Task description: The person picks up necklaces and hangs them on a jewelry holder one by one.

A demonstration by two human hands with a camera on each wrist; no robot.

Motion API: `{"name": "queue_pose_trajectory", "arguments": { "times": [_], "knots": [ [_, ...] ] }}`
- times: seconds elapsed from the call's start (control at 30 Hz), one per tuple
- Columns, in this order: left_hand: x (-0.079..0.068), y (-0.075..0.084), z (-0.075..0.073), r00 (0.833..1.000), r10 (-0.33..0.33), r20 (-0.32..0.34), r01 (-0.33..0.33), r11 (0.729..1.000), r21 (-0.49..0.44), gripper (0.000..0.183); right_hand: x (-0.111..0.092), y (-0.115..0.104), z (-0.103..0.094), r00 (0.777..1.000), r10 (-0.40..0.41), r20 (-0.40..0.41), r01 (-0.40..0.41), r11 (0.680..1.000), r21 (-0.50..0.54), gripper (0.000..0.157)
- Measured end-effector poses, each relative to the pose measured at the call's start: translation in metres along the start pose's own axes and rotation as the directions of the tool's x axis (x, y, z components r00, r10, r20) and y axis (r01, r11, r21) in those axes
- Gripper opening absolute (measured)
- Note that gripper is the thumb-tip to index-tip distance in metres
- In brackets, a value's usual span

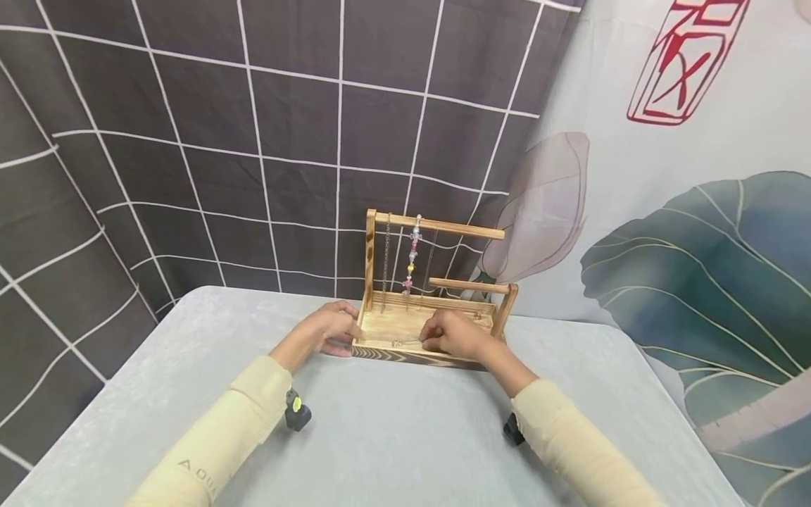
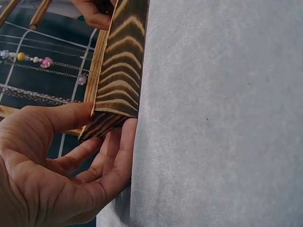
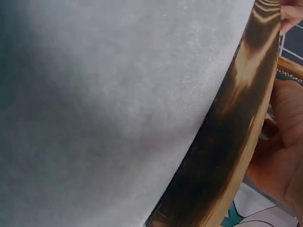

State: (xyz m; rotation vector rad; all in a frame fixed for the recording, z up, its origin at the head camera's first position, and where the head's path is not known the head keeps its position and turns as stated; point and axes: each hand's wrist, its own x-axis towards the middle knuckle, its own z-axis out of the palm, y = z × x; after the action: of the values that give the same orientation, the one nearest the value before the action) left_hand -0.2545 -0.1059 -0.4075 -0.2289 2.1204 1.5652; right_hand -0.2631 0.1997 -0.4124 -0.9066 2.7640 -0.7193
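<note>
A wooden jewelry stand (image 1: 386,325) with a shallow tray base stands on the table. My left hand (image 1: 331,327) grips its left end; in the left wrist view the thumb lies at the rim and the other fingers reach round the tray's corner. Inside the tray, near the front, lies a light metal chain (image 1: 404,343), and my right hand (image 1: 453,334) pinches its right end. In the right wrist view the tray's dark front wall (image 3: 222,137) partly hides the right fingertips. From the upper bar hang a colorful beaded strand (image 1: 412,262) and a silver chain (image 1: 386,257).
A thinner chain (image 1: 432,253) also hangs from the upper bar. The shorter lower bar (image 1: 469,284) stands over the tray's right side, with a small metal piece (image 1: 478,316) below. Dark gridded cloth (image 1: 298,127) rises behind the pale-covered table (image 1: 380,429).
</note>
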Motion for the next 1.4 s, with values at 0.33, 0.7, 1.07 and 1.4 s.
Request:
{"name": "queue_pose_trajectory", "arguments": {
  "times": [0.33,0.7,1.07,1.4],
  "knots": [
    [-0.002,0.003,-0.001,1.0,0.005,0.004,-0.005,1.0,-0.003,0.06,0.007,-0.007,0.001,0.993,-0.117,0.002,0.116,0.983,-0.141,0.021],
    [-0.002,0.0,0.001,1.0,0.011,-0.001,-0.011,1.0,-0.008,0.059,0.012,-0.015,0.003,0.994,-0.062,0.086,0.068,0.996,-0.066,0.016],
    [-0.004,0.002,-0.002,1.0,0.01,0.001,-0.01,1.0,0.008,0.06,0.016,-0.005,0.001,0.97,0.195,0.145,-0.236,0.62,0.748,0.034],
    [-0.002,-0.001,-0.001,1.0,0.016,0.007,-0.016,1.0,0.009,0.059,0.006,-0.008,-0.003,0.969,0.234,0.074,-0.157,0.355,0.922,0.023]
  ]
}}
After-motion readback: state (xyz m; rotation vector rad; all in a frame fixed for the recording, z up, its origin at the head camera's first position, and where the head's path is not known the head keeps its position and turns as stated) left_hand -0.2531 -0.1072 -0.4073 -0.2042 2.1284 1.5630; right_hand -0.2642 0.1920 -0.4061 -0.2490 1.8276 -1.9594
